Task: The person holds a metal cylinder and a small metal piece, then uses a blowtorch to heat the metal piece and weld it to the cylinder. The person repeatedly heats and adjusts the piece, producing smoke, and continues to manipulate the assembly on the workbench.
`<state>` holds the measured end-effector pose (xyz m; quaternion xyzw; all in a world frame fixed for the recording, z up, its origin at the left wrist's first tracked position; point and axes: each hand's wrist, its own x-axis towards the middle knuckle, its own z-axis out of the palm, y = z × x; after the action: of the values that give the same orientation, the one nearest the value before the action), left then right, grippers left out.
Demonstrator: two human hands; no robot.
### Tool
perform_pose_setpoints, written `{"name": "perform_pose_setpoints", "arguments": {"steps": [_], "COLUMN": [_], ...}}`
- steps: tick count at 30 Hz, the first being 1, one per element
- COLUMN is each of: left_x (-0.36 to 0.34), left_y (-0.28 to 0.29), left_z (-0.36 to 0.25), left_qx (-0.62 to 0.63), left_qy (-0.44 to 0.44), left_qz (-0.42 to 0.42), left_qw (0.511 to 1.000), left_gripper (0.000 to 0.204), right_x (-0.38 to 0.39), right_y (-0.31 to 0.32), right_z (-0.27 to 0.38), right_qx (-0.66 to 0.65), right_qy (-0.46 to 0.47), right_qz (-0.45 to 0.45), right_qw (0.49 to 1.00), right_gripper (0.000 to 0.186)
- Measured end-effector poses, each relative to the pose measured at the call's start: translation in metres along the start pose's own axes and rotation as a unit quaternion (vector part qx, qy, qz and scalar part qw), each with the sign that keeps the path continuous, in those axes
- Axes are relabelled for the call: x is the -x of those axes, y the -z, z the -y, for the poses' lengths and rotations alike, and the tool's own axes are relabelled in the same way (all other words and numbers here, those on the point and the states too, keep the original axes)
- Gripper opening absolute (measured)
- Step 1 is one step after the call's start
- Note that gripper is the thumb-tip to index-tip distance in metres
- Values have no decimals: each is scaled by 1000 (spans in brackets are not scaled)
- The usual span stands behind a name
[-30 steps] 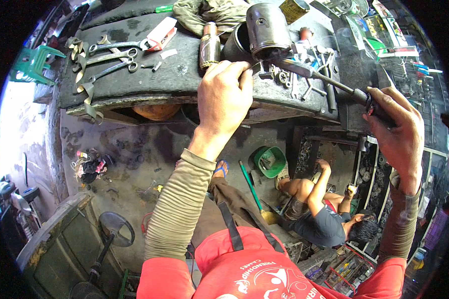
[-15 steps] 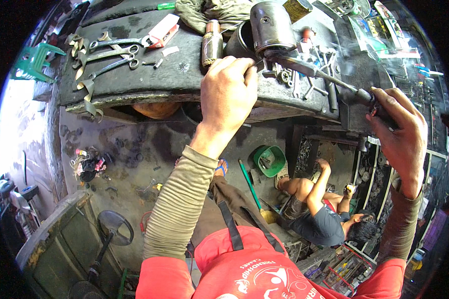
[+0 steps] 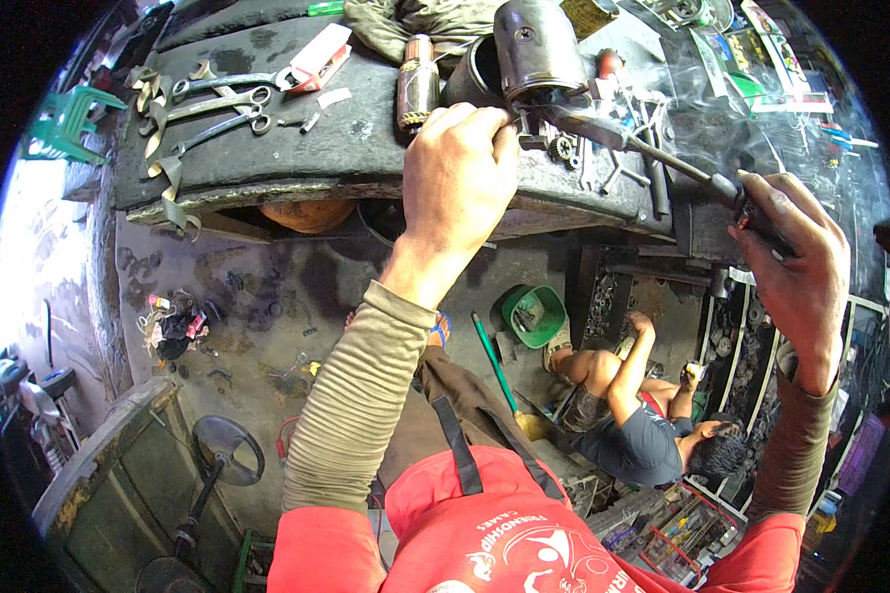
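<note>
My right hand grips the dark handle of a large soldering iron, whose long shaft points left across the bench. Its thick head rests beside the lower end of a steel motor housing. My left hand is closed in front of that housing, fingertips close to the iron's head; a thin dark piece seems to stick out from them, mostly hidden. Just left of the housing stands a motor armature with a copper end. A dark hollow cylinder sits between the two. Pale smoke drifts at the right.
Several wrenches and a red-and-white box lie on the bench at left. Small gears and bolts lie by the iron. Below right, another person crouches near a green basin. A steering wheel stands lower left.
My left hand has shifted slightly right and down, and its fingers have turned a little. My right hand and the iron have barely moved. The smoke has spread.
</note>
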<state>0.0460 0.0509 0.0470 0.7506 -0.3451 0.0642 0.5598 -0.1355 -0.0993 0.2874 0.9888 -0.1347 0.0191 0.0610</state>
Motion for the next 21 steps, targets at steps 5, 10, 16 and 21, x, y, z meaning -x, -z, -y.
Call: {"name": "perform_pose_setpoints", "arguments": {"steps": [5,10,16,21], "left_x": [0,-2,-1,6], "left_y": [-1,-3,-3,9], "left_z": [0,-2,-1,14], "left_qx": [-2,-9,-3,-46], "left_qy": [1,2,11,-6], "left_qz": [1,-1,-7,-26], "left_qw": [1000,1000,1000,999], "left_gripper": [15,15,15,14], "right_x": [0,1,-1,-2], "right_y": [1,1,4,4], "right_z": [2,5,8,8], "right_qx": [-10,21,46,35], "right_qy": [2,5,17,12], "right_qz": [-2,-6,-4,-5], "right_qw": [1000,1000,999,999], "right_gripper": [46,46,47,47]}}
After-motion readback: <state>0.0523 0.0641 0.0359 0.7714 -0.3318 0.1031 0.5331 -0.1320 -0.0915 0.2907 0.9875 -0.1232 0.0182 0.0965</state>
